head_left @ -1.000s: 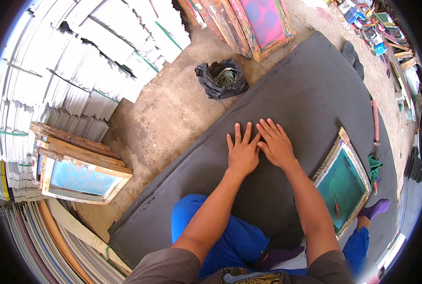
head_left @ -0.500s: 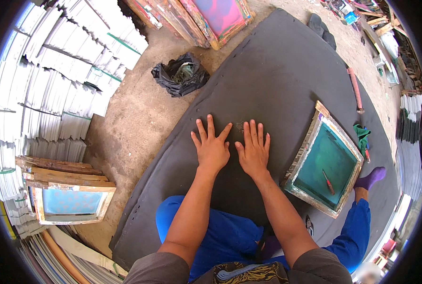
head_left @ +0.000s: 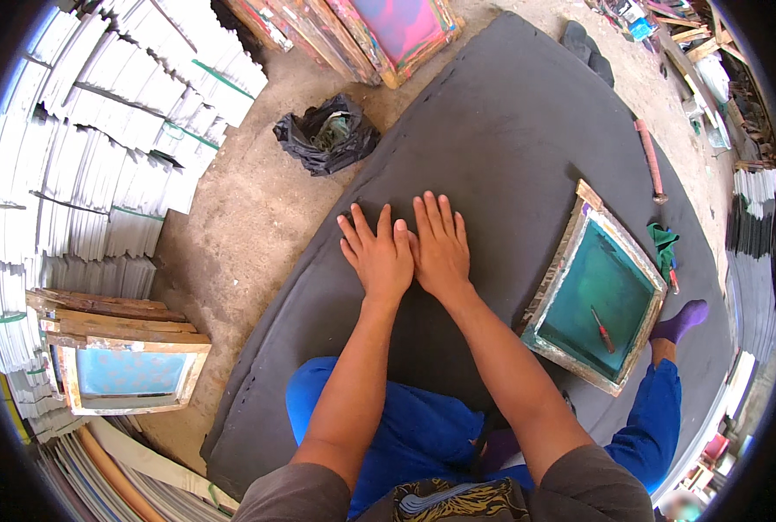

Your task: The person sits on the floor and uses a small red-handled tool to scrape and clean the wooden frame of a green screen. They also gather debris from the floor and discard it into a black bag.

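My left hand [head_left: 383, 264] lies palm down on the dark grey mat [head_left: 492, 113], its fingers spread. Right beside it, my right hand [head_left: 442, 254] is also flat on the mat with fingers stretched out; the inner edges of the two hands meet. Neither one grips anything, though what lies under the palms is hidden. To the right, a wood-framed screen [head_left: 551, 274] with a green mesh rests on the mat. A red-handled screwdriver [head_left: 604, 332] lies on that mesh.
A hammer [head_left: 651, 161] and a green cloth [head_left: 664, 244] lie along the mat's right side. A black plastic bag [head_left: 327, 139] stands on the floor at the upper left. White stacks [head_left: 101, 148] and more framed screens [head_left: 136, 374] line the left.
Both hands have shifted left and slightly farther away, the right one moving more and closing the gap between them. The small crumbs seen earlier by the right fingertips no longer show.
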Demonstrator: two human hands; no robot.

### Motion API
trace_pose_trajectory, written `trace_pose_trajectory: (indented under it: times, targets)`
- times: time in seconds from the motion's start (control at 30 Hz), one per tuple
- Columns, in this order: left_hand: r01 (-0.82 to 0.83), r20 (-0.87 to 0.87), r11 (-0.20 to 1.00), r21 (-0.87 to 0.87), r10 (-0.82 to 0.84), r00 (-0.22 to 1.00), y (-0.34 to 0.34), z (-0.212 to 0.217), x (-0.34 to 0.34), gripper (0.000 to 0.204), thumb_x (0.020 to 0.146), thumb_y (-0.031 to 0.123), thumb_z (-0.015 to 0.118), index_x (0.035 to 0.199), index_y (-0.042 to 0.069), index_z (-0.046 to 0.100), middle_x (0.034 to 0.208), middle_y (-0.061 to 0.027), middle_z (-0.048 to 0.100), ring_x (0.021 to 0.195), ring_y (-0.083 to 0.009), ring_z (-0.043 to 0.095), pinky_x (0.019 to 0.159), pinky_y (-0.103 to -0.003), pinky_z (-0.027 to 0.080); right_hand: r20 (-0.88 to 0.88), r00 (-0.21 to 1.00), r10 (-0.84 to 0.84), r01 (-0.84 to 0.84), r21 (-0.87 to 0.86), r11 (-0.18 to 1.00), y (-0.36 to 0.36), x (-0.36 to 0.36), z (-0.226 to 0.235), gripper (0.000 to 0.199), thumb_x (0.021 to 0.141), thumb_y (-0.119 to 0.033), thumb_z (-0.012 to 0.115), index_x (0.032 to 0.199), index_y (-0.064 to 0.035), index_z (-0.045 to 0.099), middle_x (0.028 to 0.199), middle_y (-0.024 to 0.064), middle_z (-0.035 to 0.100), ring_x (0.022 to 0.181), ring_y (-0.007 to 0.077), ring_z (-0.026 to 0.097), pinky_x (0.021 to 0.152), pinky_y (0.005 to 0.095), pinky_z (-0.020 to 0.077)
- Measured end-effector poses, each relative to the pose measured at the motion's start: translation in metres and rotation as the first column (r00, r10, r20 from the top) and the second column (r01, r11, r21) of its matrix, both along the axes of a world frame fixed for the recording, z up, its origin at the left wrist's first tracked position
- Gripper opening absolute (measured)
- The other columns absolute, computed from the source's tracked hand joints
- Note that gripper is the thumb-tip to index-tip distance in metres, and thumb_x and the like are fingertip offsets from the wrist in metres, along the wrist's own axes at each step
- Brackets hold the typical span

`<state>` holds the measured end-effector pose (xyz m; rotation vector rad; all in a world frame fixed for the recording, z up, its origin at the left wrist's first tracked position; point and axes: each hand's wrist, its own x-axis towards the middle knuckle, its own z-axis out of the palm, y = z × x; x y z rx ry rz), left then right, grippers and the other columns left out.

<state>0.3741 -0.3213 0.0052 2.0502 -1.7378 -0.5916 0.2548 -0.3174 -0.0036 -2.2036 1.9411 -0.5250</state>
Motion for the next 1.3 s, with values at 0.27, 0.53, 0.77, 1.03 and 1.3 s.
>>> trace_pose_trajectory:
  times: [0.27,0.53,0.77,1.03,1.3]
  targets:
    - [0.027,0.116,0.998,-0.054,-0.021,0.993,0.010,0.004,-0.004,0.052,0.108,0.045,0.052,0.153,0.020,0.057,0.171,-0.0290,0.021,0.159,-0.0549,0.009,0.123,-0.071,0.016,0.037,0.999,0.011,-0.015,0.119,0.993,0.031,-0.023,0.000,0.065,0.108,-0.044,0.052,0.160,-0.0052,0.043,0.168,0.0194,0.036,0.158,0.0395,0.029,0.127,0.0579,0.0235]
    - [0.173,0.122,0.984,0.045,-0.178,0.976,0.018,0.006,-0.016,0.047,0.109,0.050,0.048,0.152,0.036,0.059,0.175,-0.0273,0.011,0.160,-0.0560,0.000,0.123,-0.074,0.010,-0.160,0.979,-0.124,0.151,0.167,0.974,0.018,-0.035,-0.008,0.070,0.108,-0.047,0.052,0.168,-0.0178,0.032,0.174,0.0211,0.022,0.161,0.0437,0.018,0.126,0.0654,0.0171]
    - [0.068,0.075,0.998,0.005,-0.068,0.995,0.014,0.002,-0.015,0.046,0.108,0.053,0.048,0.148,0.035,0.064,0.175,-0.0255,0.014,0.160,-0.0532,-0.002,0.124,-0.072,0.007,0.030,0.990,-0.141,0.132,0.202,0.970,0.056,-0.036,-0.007,0.067,0.105,-0.048,0.058,0.166,-0.0315,0.036,0.174,0.0217,0.021,0.160,0.0461,0.018,0.124,0.0687,0.0163]
    - [0.135,-0.025,0.990,0.034,-0.134,0.991,0.014,0.002,-0.012,0.043,0.107,0.056,0.050,0.136,0.035,0.074,0.176,-0.0222,0.013,0.161,-0.0508,-0.004,0.124,-0.072,0.005,-0.097,0.990,-0.100,0.125,0.304,0.944,0.082,-0.015,-0.001,0.064,0.106,-0.052,0.055,0.165,-0.0381,0.036,0.175,0.0243,0.016,0.161,0.0483,0.012,0.124,0.0703,0.0135]
    - [0.100,-0.065,0.995,-0.002,-0.100,0.993,0.012,0.006,-0.009,0.042,0.108,0.053,0.050,0.129,0.031,0.078,0.174,-0.0215,0.021,0.161,-0.0492,0.004,0.125,-0.070,0.007,-0.030,0.993,-0.118,0.121,0.291,0.949,0.082,-0.028,0.011,0.056,0.105,-0.048,0.059,0.159,-0.0434,0.046,0.174,0.0259,0.016,0.161,0.0487,0.012,0.125,0.0690,0.0138]
